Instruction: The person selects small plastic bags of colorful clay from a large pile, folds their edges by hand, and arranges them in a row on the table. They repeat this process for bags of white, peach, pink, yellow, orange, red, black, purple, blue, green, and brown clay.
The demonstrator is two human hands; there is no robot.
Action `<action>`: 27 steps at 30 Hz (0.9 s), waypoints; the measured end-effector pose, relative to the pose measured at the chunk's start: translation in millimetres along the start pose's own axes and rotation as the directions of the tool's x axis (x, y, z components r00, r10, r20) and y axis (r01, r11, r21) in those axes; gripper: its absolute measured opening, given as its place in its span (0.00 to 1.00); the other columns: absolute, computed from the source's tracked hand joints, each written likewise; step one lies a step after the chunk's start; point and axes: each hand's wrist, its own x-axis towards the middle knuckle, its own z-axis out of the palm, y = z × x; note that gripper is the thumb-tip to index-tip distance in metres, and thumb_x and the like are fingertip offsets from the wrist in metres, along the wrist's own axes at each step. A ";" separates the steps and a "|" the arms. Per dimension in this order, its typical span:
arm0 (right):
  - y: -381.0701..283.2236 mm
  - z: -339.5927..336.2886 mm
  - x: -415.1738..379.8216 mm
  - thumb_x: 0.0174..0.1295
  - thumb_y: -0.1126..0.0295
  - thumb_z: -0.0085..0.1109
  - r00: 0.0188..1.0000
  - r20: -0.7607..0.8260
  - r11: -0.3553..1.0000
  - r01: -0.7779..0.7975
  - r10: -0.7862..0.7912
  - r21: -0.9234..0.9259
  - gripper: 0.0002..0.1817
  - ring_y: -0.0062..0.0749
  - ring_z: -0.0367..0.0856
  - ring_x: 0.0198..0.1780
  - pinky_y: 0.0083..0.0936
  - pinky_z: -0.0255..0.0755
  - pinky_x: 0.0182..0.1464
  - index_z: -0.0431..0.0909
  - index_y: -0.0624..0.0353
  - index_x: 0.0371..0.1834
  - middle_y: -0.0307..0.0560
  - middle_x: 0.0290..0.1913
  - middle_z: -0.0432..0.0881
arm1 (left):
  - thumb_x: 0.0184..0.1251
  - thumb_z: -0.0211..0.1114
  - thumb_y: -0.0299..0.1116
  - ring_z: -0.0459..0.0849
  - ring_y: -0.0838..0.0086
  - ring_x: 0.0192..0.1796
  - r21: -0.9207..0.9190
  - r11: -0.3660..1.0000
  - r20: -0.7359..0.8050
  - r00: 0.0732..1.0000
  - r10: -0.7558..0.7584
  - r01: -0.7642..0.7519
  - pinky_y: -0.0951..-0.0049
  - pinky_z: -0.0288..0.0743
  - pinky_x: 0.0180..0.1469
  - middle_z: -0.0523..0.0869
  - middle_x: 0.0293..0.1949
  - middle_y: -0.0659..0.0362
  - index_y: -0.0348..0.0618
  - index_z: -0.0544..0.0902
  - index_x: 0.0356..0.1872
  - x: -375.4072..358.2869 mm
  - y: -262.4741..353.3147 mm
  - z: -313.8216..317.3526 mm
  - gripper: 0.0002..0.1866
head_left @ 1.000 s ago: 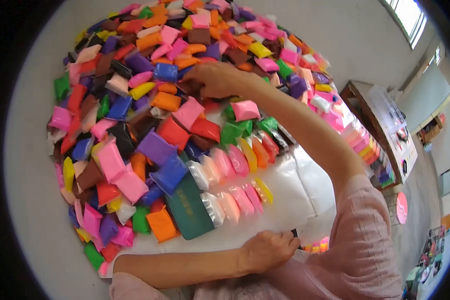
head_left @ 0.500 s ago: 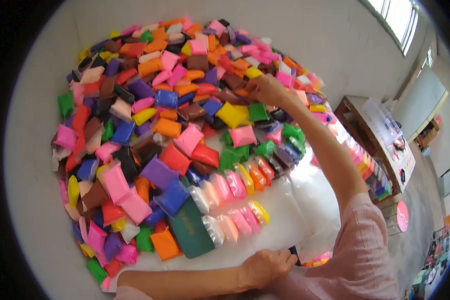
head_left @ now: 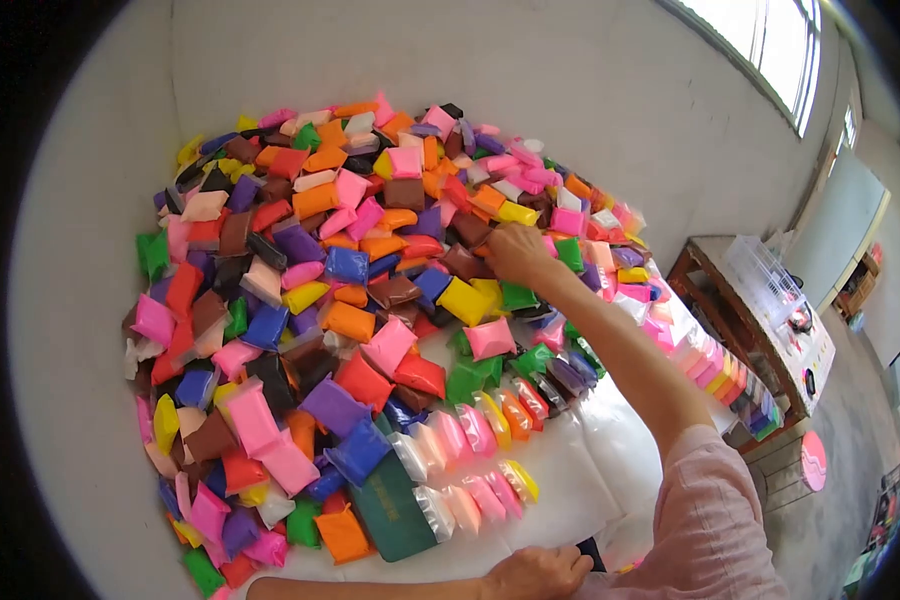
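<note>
A big heap of small soft packets in many colours, sealed in clear film, lies on a white surface. My right hand reaches into the far right part of the heap with bent fingers. Its fingertips are at brown and orange packets, just below a yellow packet; what they grip, if anything, is hidden. Near my body, my left hand is closed beside a dark object; its contents do not show. Two short rows of packets, the back row and the front row, stand beside a dark green flat box.
Pale walls border the heap at the back and left. To the right, more packets stand in a long row. Beyond are a wooden table with a white wire basket, and a pink-topped round stool.
The head view has tilted up, so everything sits lower in the picture. My right hand has shifted slightly away from the yellow packet, toward the orange and brown ones. My left hand remains closed.
</note>
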 end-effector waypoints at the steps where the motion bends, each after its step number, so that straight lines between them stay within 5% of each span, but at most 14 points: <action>1: -0.8 5.5 2.3 0.51 0.68 0.60 0.999 -0.027 0.999 0.019 -0.020 -0.041 0.07 0.50 0.87 0.38 0.43 0.79 0.39 0.85 0.58 0.27 0.57 0.33 0.86 | 0.59 0.60 0.32 0.81 0.64 0.20 0.001 1.000 0.003 1.000 0.008 -0.008 0.66 0.76 0.21 0.77 0.21 0.55 0.45 0.76 0.25 0.6 -0.3 -0.8 0.06; 5: -8.3 -2.2 10.2 0.48 0.68 0.62 0.991 0.112 0.994 -0.063 0.073 -0.093 0.07 0.47 0.88 0.40 0.43 0.80 0.42 0.86 0.57 0.28 0.55 0.34 0.87 | 0.60 0.60 0.32 0.82 0.65 0.22 -0.001 1.000 0.016 1.000 0.021 -0.021 0.66 0.76 0.21 0.77 0.23 0.55 0.45 0.76 0.27 0.6 0.1 -1.5 0.05; 11: 6.2 13.8 9.1 0.45 0.66 0.66 0.994 0.036 0.994 -0.105 0.105 -0.002 0.09 0.48 0.87 0.41 0.42 0.80 0.43 0.86 0.57 0.28 0.55 0.34 0.87 | 0.61 0.58 0.32 0.83 0.67 0.23 0.008 0.999 0.030 0.998 0.051 -0.051 0.68 0.76 0.22 0.77 0.23 0.56 0.45 0.76 0.28 -3.1 -2.7 6.0 0.04; 14: -3.4 -23.6 10.6 0.45 0.64 0.68 0.965 0.150 0.972 -0.226 0.214 0.068 0.13 0.49 0.86 0.42 0.43 0.79 0.42 0.83 0.59 0.33 0.54 0.37 0.86 | 0.61 0.58 0.32 0.83 0.67 0.23 0.022 0.999 0.041 0.998 0.045 -0.046 0.68 0.75 0.22 0.77 0.23 0.56 0.45 0.76 0.28 -3.4 -2.6 6.5 0.04; 17: -2.5 -16.8 14.6 0.47 0.61 0.68 0.921 -0.263 0.957 -0.266 0.287 0.113 0.19 0.48 0.86 0.42 0.44 0.78 0.43 0.81 0.60 0.40 0.54 0.41 0.84 | 0.61 0.58 0.32 0.83 0.66 0.23 0.011 0.999 0.046 0.998 0.030 -0.031 0.67 0.75 0.22 0.78 0.24 0.56 0.45 0.77 0.28 -2.3 -2.2 6.6 0.05; 23: 25.1 25.2 36.7 0.54 0.62 0.63 0.961 -0.254 0.971 -0.157 0.108 -0.182 0.16 0.49 0.86 0.37 0.43 0.79 0.37 0.77 0.58 0.42 0.51 0.39 0.83 | 0.61 0.61 0.34 0.83 0.65 0.23 -0.045 0.999 0.053 0.999 0.014 -0.011 0.65 0.76 0.22 0.78 0.24 0.55 0.44 0.77 0.29 -1.9 -1.9 7.7 0.06; 27: 22.5 -11.6 29.1 0.59 0.63 0.58 0.934 -0.309 0.978 -0.204 0.182 -0.041 0.12 0.47 0.86 0.38 0.42 0.78 0.36 0.76 0.60 0.41 0.52 0.36 0.83 | 0.61 0.62 0.34 0.83 0.62 0.24 -0.095 0.995 0.066 0.997 -0.038 0.044 0.65 0.77 0.24 0.79 0.25 0.55 0.44 0.77 0.30 -0.7 0.4 -0.5 0.06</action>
